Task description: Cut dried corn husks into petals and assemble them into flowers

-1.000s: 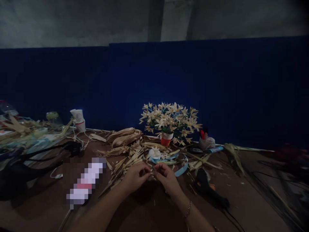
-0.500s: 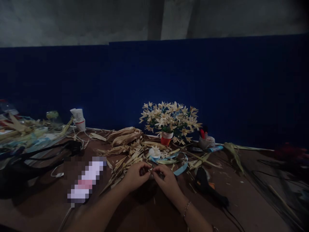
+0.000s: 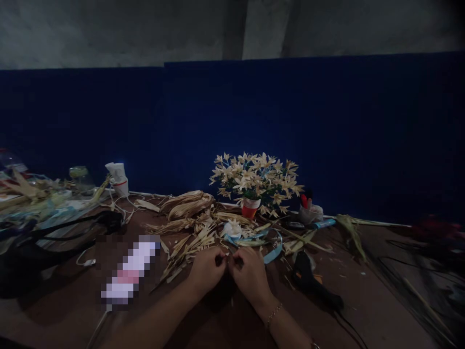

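Note:
My left hand (image 3: 208, 269) and my right hand (image 3: 249, 272) meet low in the middle of the view, fingertips pinched close together. Both are closed on something small between them, too tiny and dark to make out. Just beyond my fingers lie a white flower-like piece (image 3: 232, 229) and a curled light blue ribbon (image 3: 274, 253). Strips of dried husk (image 3: 203, 237) spread to the left of them. Behind stands a red and white cup (image 3: 250, 208) that holds a bunch of pale star-shaped flowers (image 3: 254, 177).
A black glue gun (image 3: 314, 283) rests right of my right hand. A blurred-out lit device (image 3: 131, 271) with a cable lies at left, near black straps (image 3: 72, 237). Folded husks (image 3: 189, 203), a white plug (image 3: 118, 179) and a tub with red handles (image 3: 310, 213) line the back.
Both hands have turned inward, with fingers curled more tightly and knuckles raised. My right wrist has shifted slightly left and down. Objects on the table stay where they were.

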The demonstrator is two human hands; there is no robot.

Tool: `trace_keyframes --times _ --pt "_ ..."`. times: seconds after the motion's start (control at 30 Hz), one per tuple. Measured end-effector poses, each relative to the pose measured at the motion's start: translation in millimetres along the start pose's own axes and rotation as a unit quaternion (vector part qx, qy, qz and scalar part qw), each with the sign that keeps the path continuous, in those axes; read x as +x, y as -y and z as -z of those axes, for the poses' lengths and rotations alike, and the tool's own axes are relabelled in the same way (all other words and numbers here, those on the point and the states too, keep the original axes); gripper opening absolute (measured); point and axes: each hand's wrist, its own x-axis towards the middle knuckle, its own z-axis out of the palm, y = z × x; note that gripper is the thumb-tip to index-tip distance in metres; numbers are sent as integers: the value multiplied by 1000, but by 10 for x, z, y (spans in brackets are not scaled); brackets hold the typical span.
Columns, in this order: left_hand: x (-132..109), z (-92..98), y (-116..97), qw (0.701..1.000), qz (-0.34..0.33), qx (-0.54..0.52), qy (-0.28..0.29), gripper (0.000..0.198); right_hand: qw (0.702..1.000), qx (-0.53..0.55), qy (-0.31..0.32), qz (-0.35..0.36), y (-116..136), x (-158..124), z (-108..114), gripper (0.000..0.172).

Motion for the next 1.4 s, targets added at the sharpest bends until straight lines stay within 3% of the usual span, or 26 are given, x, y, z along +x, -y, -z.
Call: trace_keyframes --times 0.2,0.37,0.53,0.73,0.87,1.0,1.23,1.4 --pt "56 10 61 998 43 -40 -36 16 997 -31 -41 -59 -174 45 74 10" --pt "81 61 47 998 16 -62 -13 15 997 76 7 4 -187 48 51 17" --pt "32 24 -20 1000 -5 -31 0 11 999 40 25 18 -71 19 10 12" --pt "12 -6 -12 999 27 25 -16 13 1000 -15 -5 22 5 4 10 13" --pt "76 62 97 995 76 39 -60 14 999 -4 -51 -19 -69 9 9 13" --pt "108 123 125 997 28 10 -77 21 998 40 -32 -29 -178 33 29 17" --pt "35 83 -12 997 -69 -22 -21 10 998 42 35 24 -83 23 68 14" --pt "43 104 43 995 -65 58 -43 13 999 -25 -19 -28 -167 49 80 12"
